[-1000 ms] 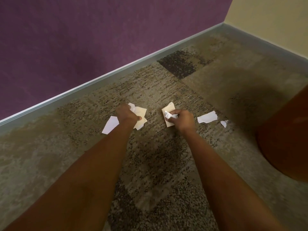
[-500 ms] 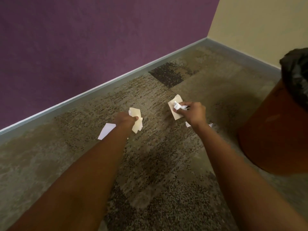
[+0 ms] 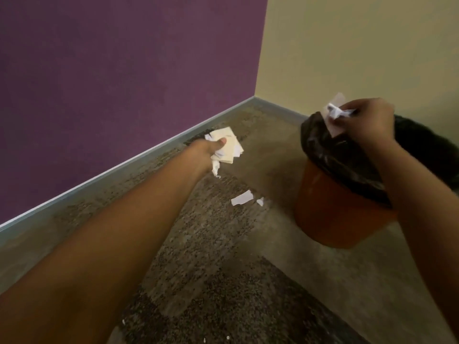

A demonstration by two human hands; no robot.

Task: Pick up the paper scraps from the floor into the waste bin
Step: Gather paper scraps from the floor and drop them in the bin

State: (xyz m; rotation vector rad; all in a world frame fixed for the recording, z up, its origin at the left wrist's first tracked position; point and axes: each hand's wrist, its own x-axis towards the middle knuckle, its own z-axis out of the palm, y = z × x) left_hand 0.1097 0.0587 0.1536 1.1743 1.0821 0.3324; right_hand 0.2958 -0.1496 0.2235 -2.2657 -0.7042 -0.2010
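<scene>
Mottled brown carpet (image 3: 223, 281) holds two torn white paper scraps (image 3: 242, 197) beside a round orange waste bin (image 3: 330, 219) lined with black plastic. Left hand (image 3: 208, 151) grips a cream paper bundle (image 3: 227, 142); right hand (image 3: 367, 117) pinches crumpled white paper (image 3: 335, 112) above the bin's rim.

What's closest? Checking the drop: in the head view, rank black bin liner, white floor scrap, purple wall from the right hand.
1. Black bin liner, under the right hand.
2. White floor scrap, down to its left.
3. Purple wall, far left.
</scene>
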